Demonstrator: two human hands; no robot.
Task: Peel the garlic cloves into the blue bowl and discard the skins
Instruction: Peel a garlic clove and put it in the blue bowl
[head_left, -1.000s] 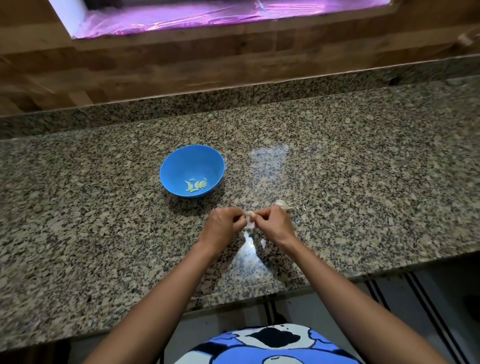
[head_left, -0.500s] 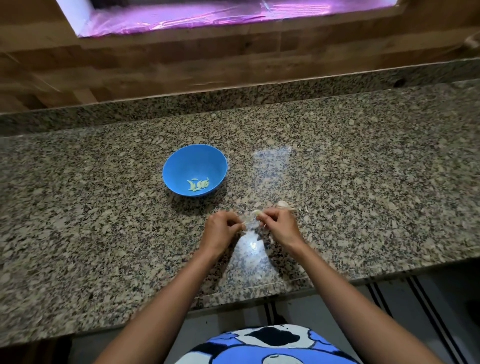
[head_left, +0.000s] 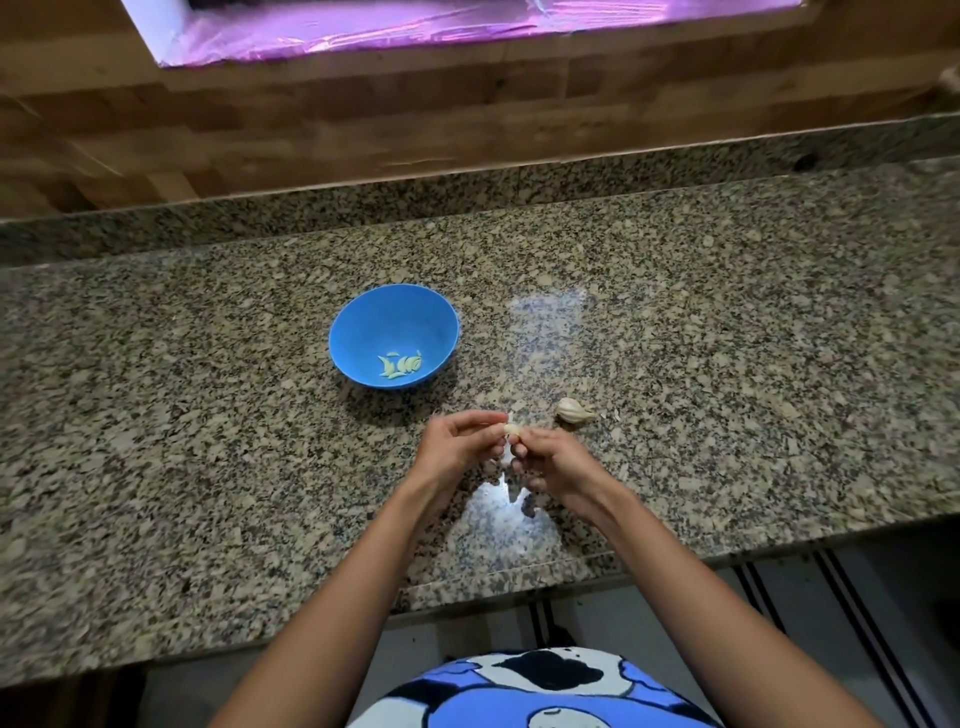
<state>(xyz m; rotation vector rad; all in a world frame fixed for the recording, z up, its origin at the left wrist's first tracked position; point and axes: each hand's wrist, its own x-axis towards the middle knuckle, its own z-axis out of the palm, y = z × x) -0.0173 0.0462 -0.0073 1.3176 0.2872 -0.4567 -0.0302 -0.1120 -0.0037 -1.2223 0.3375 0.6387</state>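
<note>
Left hand (head_left: 457, 441) and right hand (head_left: 553, 462) pinch one small pale garlic clove (head_left: 511, 429) together near the speckled granite counter (head_left: 727, 364)'s front edge, stripping skin beside the round blue plastic bowl (head_left: 363, 332).

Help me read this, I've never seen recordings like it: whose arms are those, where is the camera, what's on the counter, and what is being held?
There is no machine here: these are a person's two bare arms. The camera is worn on the person's head and looks forward and down, so the arms come in from the bottom edge. The left hand and right hand meet over a speckled granite counter. Both pinch one small garlic clove between their fingertips, a grip suited to peeling it. Farther back and to the left stands a blue bowl with a few peeled cloves in its bottom. Just right of the hands, a piece of unpeeled garlic lies on the counter.
</note>
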